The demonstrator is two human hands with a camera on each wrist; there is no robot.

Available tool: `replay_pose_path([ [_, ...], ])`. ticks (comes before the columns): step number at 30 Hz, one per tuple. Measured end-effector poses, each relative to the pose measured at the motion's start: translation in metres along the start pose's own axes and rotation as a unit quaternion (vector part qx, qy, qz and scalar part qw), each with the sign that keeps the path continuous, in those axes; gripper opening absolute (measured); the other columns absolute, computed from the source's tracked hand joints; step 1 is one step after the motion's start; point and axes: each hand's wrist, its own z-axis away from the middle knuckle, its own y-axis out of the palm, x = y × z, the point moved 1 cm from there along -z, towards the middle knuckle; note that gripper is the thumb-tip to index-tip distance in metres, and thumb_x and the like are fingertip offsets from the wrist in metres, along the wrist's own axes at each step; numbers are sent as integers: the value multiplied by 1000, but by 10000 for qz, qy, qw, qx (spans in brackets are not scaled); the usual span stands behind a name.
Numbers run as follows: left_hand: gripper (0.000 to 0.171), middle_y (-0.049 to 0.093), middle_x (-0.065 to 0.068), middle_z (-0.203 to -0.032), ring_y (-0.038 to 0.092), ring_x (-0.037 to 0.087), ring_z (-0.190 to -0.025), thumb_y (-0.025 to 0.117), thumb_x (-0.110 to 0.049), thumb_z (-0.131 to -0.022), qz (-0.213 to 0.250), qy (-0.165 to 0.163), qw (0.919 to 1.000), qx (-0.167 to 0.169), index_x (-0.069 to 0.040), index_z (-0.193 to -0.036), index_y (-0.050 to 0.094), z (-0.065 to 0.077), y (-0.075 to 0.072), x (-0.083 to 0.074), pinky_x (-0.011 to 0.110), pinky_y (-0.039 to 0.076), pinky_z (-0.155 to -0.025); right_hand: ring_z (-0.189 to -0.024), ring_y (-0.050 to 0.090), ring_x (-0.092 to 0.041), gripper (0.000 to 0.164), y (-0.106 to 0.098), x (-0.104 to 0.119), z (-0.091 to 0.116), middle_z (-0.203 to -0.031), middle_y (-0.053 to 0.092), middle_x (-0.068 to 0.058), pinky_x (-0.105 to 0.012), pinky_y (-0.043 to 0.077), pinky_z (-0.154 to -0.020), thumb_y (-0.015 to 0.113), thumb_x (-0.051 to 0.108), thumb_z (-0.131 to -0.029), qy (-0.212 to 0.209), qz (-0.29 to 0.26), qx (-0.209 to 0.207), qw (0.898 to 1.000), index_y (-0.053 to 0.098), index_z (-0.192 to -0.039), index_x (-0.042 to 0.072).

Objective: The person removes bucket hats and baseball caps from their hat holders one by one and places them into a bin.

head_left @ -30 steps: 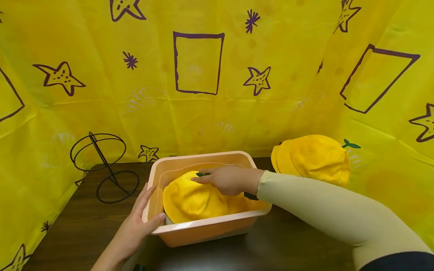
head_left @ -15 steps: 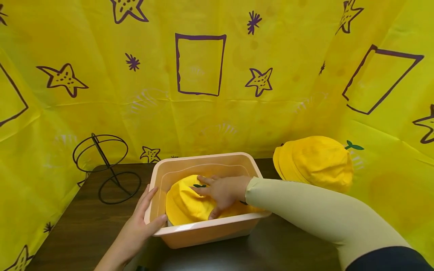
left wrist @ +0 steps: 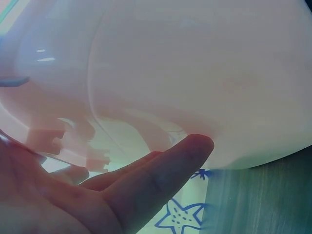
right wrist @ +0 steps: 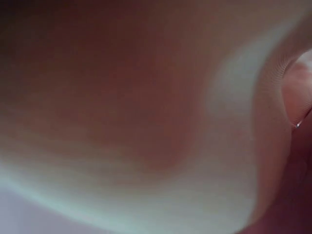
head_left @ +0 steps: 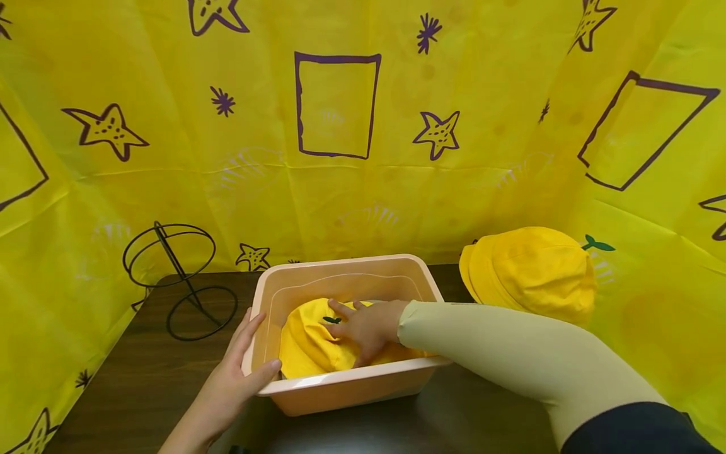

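Note:
A yellow bucket hat (head_left: pixel 309 340) with a small green sprout on its crown lies inside a peach plastic basin (head_left: pixel 351 394) in the head view. My right hand (head_left: pixel 368 328) rests on the hat with fingers spread, pressing into the cloth. At the basin's left front corner, my left hand (head_left: pixel 241 362) holds the rim, its thumb over the edge. In the left wrist view, fingers (left wrist: pixel 161 180) of that hand lie along the basin's pale outer wall (left wrist: pixel 195 83). The right wrist view is blurred and filled by a pale curved surface.
A black wire stand with rings (head_left: pixel 193 296) is at the left on the dark wooden table (head_left: pixel 125 353). Another yellow hat (head_left: pixel 533 274) with a green sprout sits raised at the back right. Yellow printed cloth (head_left: pixel 340 202) walls in the back and sides.
My right hand has gone from pinching near the sprout to lying spread on the hat, lower in the basin. The hat is pressed flatter. My left hand keeps its place.

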Motion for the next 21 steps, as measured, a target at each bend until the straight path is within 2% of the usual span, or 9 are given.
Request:
replay_pose_path([
  [7, 81, -8, 2, -165, 8, 47, -144, 70, -27, -93, 45, 44, 10000, -21, -22, -159, 24, 0, 0, 1, 73, 15, -104, -141, 27, -46, 94, 6, 2, -13, -165, -10, -7, -55, 34, -107, 74, 61, -81, -71, 400, 156, 9991, 25, -158, 38],
  [13, 81, -7, 2, -165, 9, 48, -143, 70, -29, -93, -56, 36, 10000, 4, -23, -159, 24, -1, 0, 0, 75, 16, -102, -141, 29, -41, 87, 8, 4, -15, -165, -15, 1, -61, 44, -94, 74, 61, -79, 328, 348, 352, 9982, 29, -152, 49],
  [18, 81, -7, 2, -165, 11, 49, -143, 70, -30, -93, -97, 22, 10000, -12, -24, -159, 24, -2, 0, -2, 75, 17, -102, -142, 27, -41, 84, 5, 9, -15, -164, -18, 3, -64, 44, -92, 75, 48, -81, 515, 237, 475, 9973, 29, -151, 50],
  [21, 81, -8, 4, -165, 11, 50, -143, 69, -29, -94, -113, 5, 9999, 7, -23, -159, 23, -1, -1, -1, 75, 17, -102, -144, 25, -39, 87, 4, 12, -15, -164, -18, 4, -68, 43, -89, 75, 42, -82, 675, 216, 552, 9960, 26, -152, 53],
])
